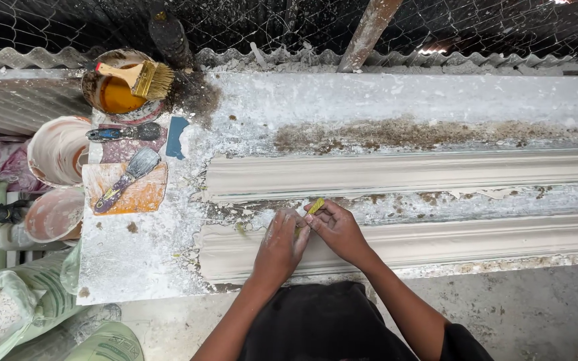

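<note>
Fingers of both my hands are pinched together on a small yellow-green scrap [315, 206], which sits just above the near plaster cornice moulding [436, 244], over the gap between it and the far moulding [403, 175]. My left hand [281, 242] is dusted white and rests on the near moulding's top edge, fingertips curled in toward the scrap; my right hand [338, 230] meets it from the other side, thumb and forefinger closed on the scrap's lower end. Whether the left fingers actually grip the scrap or only touch it, I cannot tell.

Both mouldings lie lengthwise on the white, plaster-crusted bench [135, 261], side by side and apart, with flaky residue between them. At the bench's left end a putty knife with a mottled handle [127, 179] lies on an orange-stained board [143, 197], and a second scraper [123, 133] lies just beyond it. A tin of orange liquid [116, 95] stands at the far corner with a wide paintbrush [140, 77] resting across its rim. Two plaster-smeared bowls [58, 150] sit off the bench's left edge, with green sacks [48, 301] below them.
</note>
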